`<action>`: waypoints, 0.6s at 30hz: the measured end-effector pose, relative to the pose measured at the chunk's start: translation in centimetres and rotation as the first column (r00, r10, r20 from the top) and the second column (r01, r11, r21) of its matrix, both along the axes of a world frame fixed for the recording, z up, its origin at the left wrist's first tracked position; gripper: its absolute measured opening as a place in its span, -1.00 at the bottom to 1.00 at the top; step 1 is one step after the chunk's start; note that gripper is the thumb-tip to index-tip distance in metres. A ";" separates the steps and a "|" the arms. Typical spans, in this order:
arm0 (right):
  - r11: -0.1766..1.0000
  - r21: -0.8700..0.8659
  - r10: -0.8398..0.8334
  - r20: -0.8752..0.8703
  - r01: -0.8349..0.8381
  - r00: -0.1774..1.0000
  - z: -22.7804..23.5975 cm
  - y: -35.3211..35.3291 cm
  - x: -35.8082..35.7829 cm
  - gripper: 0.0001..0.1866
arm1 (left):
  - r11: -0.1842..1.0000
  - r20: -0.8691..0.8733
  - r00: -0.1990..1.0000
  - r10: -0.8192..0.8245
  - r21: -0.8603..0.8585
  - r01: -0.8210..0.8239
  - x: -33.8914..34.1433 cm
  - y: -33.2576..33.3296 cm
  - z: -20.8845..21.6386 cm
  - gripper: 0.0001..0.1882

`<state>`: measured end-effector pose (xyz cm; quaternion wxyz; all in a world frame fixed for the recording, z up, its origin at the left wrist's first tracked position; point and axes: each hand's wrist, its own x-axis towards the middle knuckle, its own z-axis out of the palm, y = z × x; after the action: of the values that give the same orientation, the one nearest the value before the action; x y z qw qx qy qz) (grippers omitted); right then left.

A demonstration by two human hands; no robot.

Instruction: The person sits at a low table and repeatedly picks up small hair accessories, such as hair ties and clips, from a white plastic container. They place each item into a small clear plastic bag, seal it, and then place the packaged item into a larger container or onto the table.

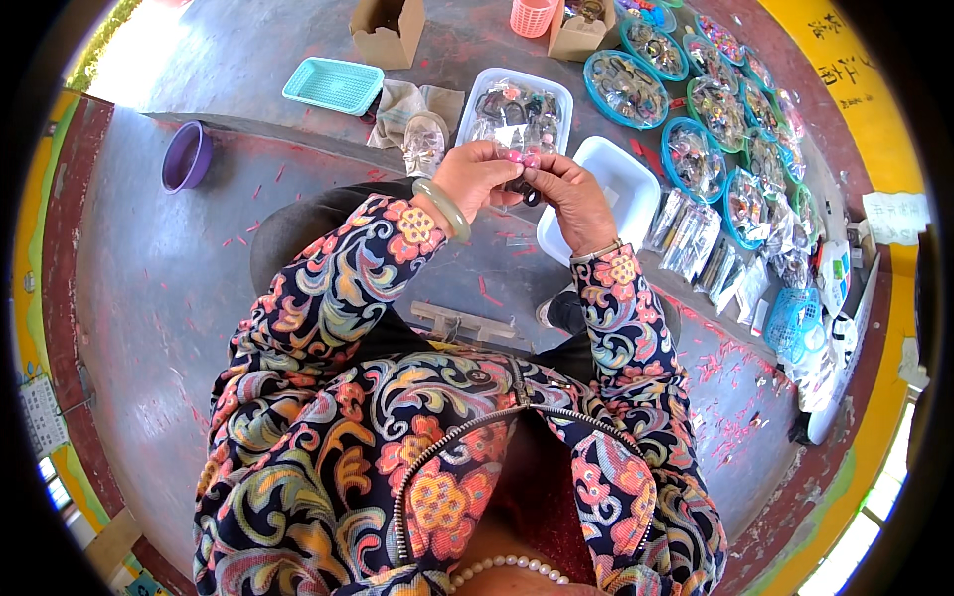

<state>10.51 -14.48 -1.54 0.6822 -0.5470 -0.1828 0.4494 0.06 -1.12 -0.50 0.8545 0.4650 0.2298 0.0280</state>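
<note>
Head view: two hands, one tiny item, and a whole lot of baskets

So both hands are pinching at the fingertips, left hand [479,177] and right hand [574,199] meeting over one small dark item [533,195] that dangles just below them. There's some pink right at the fingertips too, but I can't tell what that is.

Container count, going out from the hands:

Just beyond them, one pale blue tray [567,109] loaded with small clear packets, mostly dark stuff, too jumbled to count. Just right of the hands, one white basin [601,159]; can't make out much inside. Farther right and beyond, at least ten round baskets [624,125], blue and green, heaped with mixed goods, lots of it in clear plastic. More clear packets [684,233] lie bunched on the near side of those.

Off to the left: one turquoise tray [333,87] and, farther out, one purple basin [189,159]. Well past the hands are two open cardboard boxes [388,50] with one pink basket [533,18] between them. Red scraps litter the floor [199,318], way too many to count.
</note>
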 end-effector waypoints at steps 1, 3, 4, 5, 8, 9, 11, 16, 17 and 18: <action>1.000 0.000 0.004 -0.009 -0.004 1.000 0.1 0.1 -0.1 -0.90 | 1.000 0.003 1.000 0.006 -0.001 -0.006 0.0 0.0 0.0 -0.88; 1.000 0.002 0.008 -0.020 -0.008 1.000 0.0 0.1 -0.2 -0.91 | 1.000 -0.002 1.000 0.002 -0.001 -0.002 -0.1 0.0 0.1 -0.88; 1.000 0.004 0.010 -0.022 -0.010 1.000 0.0 0.1 -0.2 -0.91 | 1.000 -0.010 1.000 -0.005 0.000 0.005 -0.2 0.0 0.3 -0.88; 1.000 0.004 0.008 -0.023 -0.007 1.000 0.0 0.1 -0.2 -0.92 | 1.000 -0.017 1.000 -0.016 -0.002 0.016 -0.2 -0.1 0.4 -0.88; 1.000 0.024 -0.015 -0.041 0.016 0.999 -0.3 -0.1 -0.2 -0.92 | 0.999 -0.010 0.999 -0.033 -0.019 0.033 0.0 0.0 0.2 -0.86; 0.999 0.030 -0.019 -0.048 0.021 0.999 -0.3 0.0 -0.2 -0.92 | 0.999 -0.003 0.999 -0.033 -0.031 0.033 0.0 0.0 0.1 -0.86; 0.999 0.040 -0.029 -0.062 0.031 0.998 -0.4 0.0 -0.2 -0.92 | 0.998 0.011 0.999 -0.034 -0.056 0.035 0.0 0.0 0.2 -0.85; 0.998 0.039 -0.044 -0.032 0.046 0.998 -0.5 -0.1 -0.2 -0.94 | 0.999 -0.030 1.000 -0.007 -0.044 0.006 0.0 -0.2 0.7 -0.84; 0.998 0.039 -0.046 -0.028 0.048 0.999 -0.4 -0.1 -0.2 -0.94 | 0.999 -0.039 0.999 0.002 -0.039 -0.003 0.0 -0.3 0.7 -0.84; 0.998 0.038 -0.048 -0.024 0.049 0.999 -0.5 -0.1 -0.1 -0.94 | 1.000 -0.044 0.999 -0.006 -0.028 0.004 0.0 -0.2 0.7 -0.84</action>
<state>10.38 -14.57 -2.00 0.7056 -0.5326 -0.1703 0.4354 0.03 -1.35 0.19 0.8557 0.4542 0.2476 0.0126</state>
